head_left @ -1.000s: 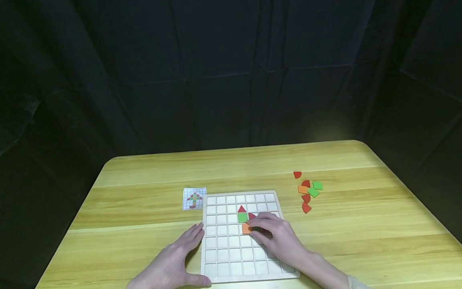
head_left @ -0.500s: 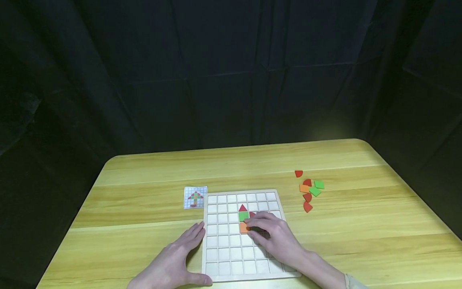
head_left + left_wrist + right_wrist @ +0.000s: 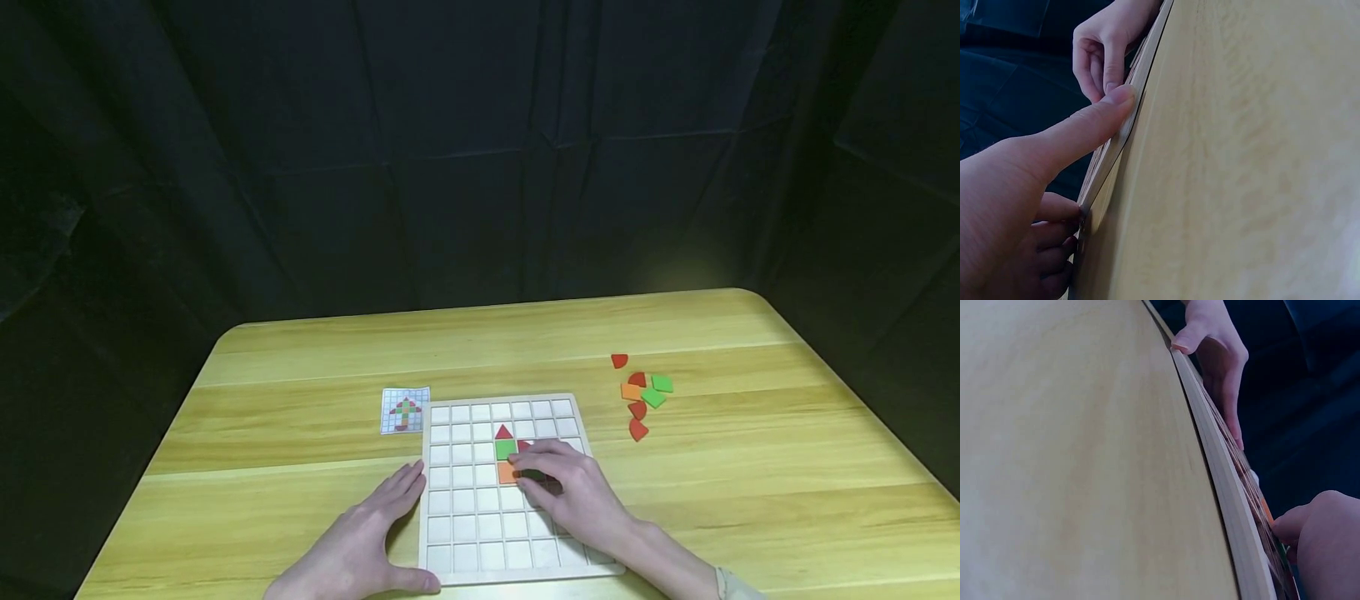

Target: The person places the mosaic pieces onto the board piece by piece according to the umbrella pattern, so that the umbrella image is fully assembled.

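Observation:
A white gridded board (image 3: pixel 488 527) with a pale wooden frame lies on the table. My left hand (image 3: pixel 358 537) rests against it, fingers along the left edge and thumb at the near left corner; the left wrist view shows that thumb (image 3: pixel 1088 128) on the frame. My right hand (image 3: pixel 577 487) is over the board, its thumb and forefinger pinching the right side of an orange square tile (image 3: pixel 507 473). Above that tile sit a green square tile (image 3: pixel 506 450) and a red triangle tile (image 3: pixel 503 432). A red quarter-round tile (image 3: pixel 523 446) and more tiles are partly hidden under the right hand.
A small pattern card (image 3: pixel 405 411) with a coloured tree-like figure lies beside the board's upper left corner. To the right, loose tiles are scattered: several red quarter-rounds (image 3: pixel 638 429), an orange one (image 3: pixel 632 392) and green ones (image 3: pixel 662 383). A dark curtain (image 3: pixel 480 225) hangs behind the table.
The orange square tile has shifted slightly left and straightened into its cell under the right hand's fingertips. The left hand has stayed at the board's edge.

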The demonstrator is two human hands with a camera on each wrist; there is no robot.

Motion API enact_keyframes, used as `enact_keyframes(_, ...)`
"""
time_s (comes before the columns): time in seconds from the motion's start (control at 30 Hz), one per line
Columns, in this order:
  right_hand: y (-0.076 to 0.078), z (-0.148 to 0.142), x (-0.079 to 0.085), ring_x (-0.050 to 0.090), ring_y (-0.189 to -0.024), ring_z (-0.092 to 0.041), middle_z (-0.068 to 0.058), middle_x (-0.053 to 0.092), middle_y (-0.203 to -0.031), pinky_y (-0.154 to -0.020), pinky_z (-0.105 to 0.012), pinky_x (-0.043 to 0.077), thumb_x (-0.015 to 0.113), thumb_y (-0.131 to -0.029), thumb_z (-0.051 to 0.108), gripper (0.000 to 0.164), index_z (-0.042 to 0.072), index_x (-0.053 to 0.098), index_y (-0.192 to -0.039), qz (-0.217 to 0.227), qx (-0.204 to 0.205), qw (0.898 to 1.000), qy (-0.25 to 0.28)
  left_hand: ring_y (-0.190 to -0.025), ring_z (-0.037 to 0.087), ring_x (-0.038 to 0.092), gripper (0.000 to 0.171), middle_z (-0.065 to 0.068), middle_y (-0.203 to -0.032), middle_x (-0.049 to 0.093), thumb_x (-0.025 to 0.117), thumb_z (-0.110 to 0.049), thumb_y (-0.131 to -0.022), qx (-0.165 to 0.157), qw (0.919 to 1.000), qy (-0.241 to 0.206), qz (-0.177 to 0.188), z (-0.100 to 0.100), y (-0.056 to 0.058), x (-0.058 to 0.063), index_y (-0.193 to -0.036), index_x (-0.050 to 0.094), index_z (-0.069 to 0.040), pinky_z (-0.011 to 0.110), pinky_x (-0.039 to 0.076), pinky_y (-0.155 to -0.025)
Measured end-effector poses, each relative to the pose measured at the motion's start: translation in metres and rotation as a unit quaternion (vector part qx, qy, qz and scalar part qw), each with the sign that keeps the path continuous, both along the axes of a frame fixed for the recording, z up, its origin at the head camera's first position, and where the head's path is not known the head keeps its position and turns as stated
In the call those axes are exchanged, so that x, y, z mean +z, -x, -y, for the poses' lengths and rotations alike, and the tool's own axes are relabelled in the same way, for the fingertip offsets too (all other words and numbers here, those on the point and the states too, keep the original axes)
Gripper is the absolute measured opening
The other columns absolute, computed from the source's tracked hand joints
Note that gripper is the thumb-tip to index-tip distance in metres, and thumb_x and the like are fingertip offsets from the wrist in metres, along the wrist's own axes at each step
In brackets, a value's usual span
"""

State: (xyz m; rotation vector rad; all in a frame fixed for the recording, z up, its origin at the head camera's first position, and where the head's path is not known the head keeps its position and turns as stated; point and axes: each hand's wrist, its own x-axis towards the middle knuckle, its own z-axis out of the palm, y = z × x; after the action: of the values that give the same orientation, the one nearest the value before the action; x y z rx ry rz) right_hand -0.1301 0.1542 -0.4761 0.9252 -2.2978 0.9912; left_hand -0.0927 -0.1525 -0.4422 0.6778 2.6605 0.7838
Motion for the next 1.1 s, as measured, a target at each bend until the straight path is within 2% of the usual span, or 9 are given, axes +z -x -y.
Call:
enact_keyframes(0.27,-0.001,-0.001,0.002,0.067,-0.097,-0.014,0.004,0.073,-0.102,-0.088,-0.01,0.05,0.082,-0.077,0.0,0.026,0.012,0.078,-0.1,0.015,0.003,1.0,0.001,-0.151,0.028,0.026,0.12,0.0,-0.166,0.024,0.075,-0.075,-0.067,0.001,1.0,0.001,-0.001,-0.001,-0.001,-0.001,-0.156,0.032,-0.008,0.054,0.036,-0.113)
enact_keyframes(0.47,-0.002,-0.01,0.001,0.068,-0.096,-0.015,0.003,0.073,-0.103,-0.08,-0.012,0.053,0.082,-0.078,0.0,0.026,0.012,0.078,-0.1,0.034,-0.005,0.999,0.017,-0.151,0.028,0.027,0.12,0.001,-0.166,0.024,0.073,-0.077,-0.067,-0.001,0.9999,0.001,-0.012,-0.001,-0.002,-0.002,-0.156,0.033,-0.007,0.054,0.037,-0.112)
enact_keyframes(0.77,0.007,-0.055,0.0,0.071,-0.091,-0.017,0.002,0.075,-0.101,-0.084,-0.007,0.049,0.084,-0.074,-0.003,0.031,0.013,0.078,-0.099,0.01,-0.088,0.996,0.023,-0.151,0.029,0.027,0.12,0.002,-0.166,0.024,0.073,-0.077,-0.067,-0.005,0.9998,-0.001,-0.018,0.0,-0.001,-0.001,-0.156,0.032,-0.007,0.056,0.038,-0.111)
enact_keyframes(0.97,0.014,-0.094,0.0,0.071,-0.093,-0.02,0.0,0.075,-0.102,-0.093,-0.001,0.04,0.083,-0.073,-0.007,0.033,0.009,0.077,-0.101,0.005,-0.158,0.987,0.008,-0.151,0.03,0.026,0.121,0.002,-0.166,0.024,0.074,-0.076,-0.066,0.002,1.0,0.002,0.0,-0.001,0.0,-0.001,-0.156,0.032,-0.008,0.055,0.037,-0.112)
enact_keyframes(1.1,0.017,-0.116,0.0,0.069,-0.098,-0.025,-0.005,0.074,-0.105,-0.096,0.001,0.034,0.078,-0.074,-0.011,0.035,0.008,0.076,-0.104,0.025,-0.195,0.981,0.0,-0.151,0.03,0.025,0.121,0.002,-0.166,0.024,0.075,-0.075,-0.066,0.007,0.9999,0.003,0.012,-0.001,0.0,0.0,-0.157,0.03,-0.009,0.055,0.036,-0.113)
